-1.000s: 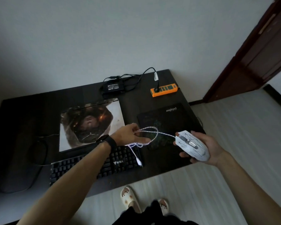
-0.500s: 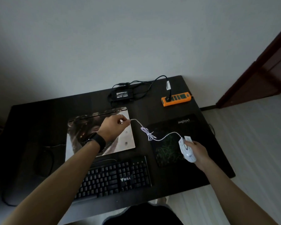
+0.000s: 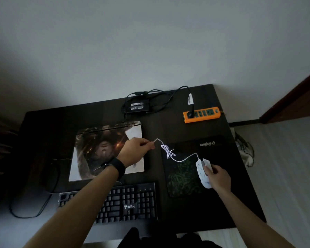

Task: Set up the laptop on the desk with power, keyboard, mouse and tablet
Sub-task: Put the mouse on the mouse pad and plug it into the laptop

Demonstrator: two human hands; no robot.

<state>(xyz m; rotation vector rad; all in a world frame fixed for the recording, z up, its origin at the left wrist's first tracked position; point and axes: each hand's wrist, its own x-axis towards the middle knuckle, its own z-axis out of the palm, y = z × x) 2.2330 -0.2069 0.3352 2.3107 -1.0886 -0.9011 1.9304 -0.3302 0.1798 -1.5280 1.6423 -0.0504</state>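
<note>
L hand (image 3: 134, 151) is closed, pinching the free end of the mouse cable (image 3: 183, 158) betw. thumb & fingertips, just off the right edge of the closed laptop (image 3: 89, 149). R hand (image 3: 217, 178) is closed round the white mouse (image 3: 201, 173), holding it on or just above the mouse pad (image 3: 183, 178); can't tell if it touches. Cable runs betw. the two hands, w/ a bundled knot (image 3: 167, 151) nearer the L hand.

Handling, as I judge it: mouse is light, hard shell, smooth, so grip by the sides as now. Cable is thin, braided, limp; it sags & will snag at the knot, so hold it right at the plug end. Plug itself is hidden in the L fingers.

Laptop lies under/behind the L hand, lid shut. Keyboard (image 3: 125, 203) sits near side of both forearms. Past the hands, far side of the surface (image 3: 240, 203): power brick (image 3: 137, 107) & orange power strip (image 3: 201, 114), well apart from the mouse. Tablet: not identifiable.
</note>
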